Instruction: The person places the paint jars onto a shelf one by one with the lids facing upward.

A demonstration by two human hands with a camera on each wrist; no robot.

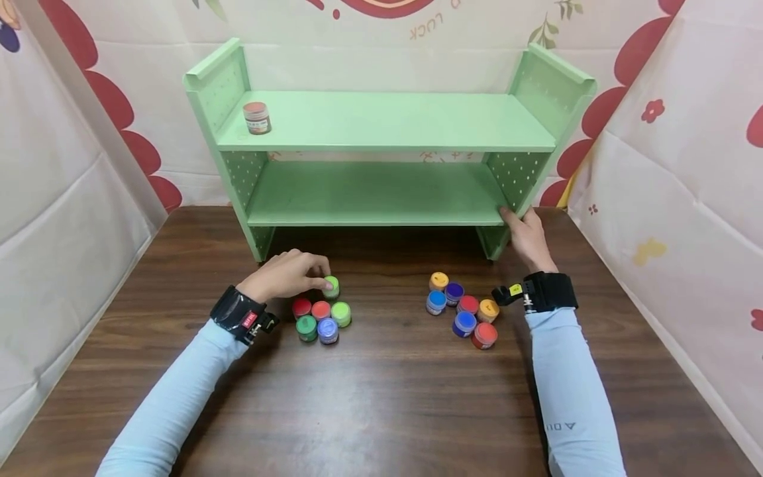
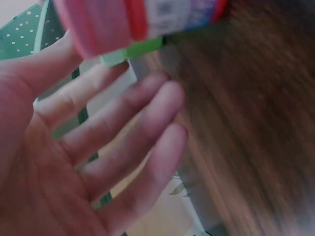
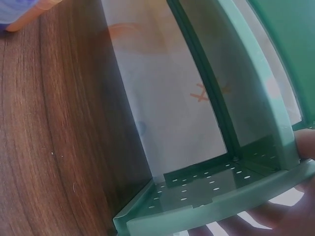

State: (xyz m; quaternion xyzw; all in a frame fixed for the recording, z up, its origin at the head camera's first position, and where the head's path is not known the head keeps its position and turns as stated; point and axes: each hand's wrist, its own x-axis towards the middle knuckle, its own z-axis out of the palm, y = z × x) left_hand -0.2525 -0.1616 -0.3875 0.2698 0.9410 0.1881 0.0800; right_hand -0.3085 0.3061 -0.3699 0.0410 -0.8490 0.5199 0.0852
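Observation:
My left hand (image 1: 289,273) pinches a small jar with a light green lid (image 1: 331,286) between thumb and index finger, close over the table. In the left wrist view, a red jar (image 2: 170,17) fills the top and partly covers the green lid (image 2: 142,47); the other fingers (image 2: 160,147) spread loosely. Just below that hand sit jars with red (image 1: 320,309), dark green (image 1: 306,327), light green (image 1: 341,313) and blue (image 1: 328,330) lids. At the right, my right hand (image 1: 529,240) grips the side panel of a green two-tier shelf (image 1: 381,119), its fingers partly hidden behind the panel.
One jar with a reddish lid (image 1: 257,118) stands at the left of the upper tier. Right of centre on the wooden table (image 1: 369,397) is a cluster of jars with orange (image 1: 489,310), blue (image 1: 464,323), purple (image 1: 454,293) and red lids. Patterned cloth (image 1: 685,165) encloses the back and sides.

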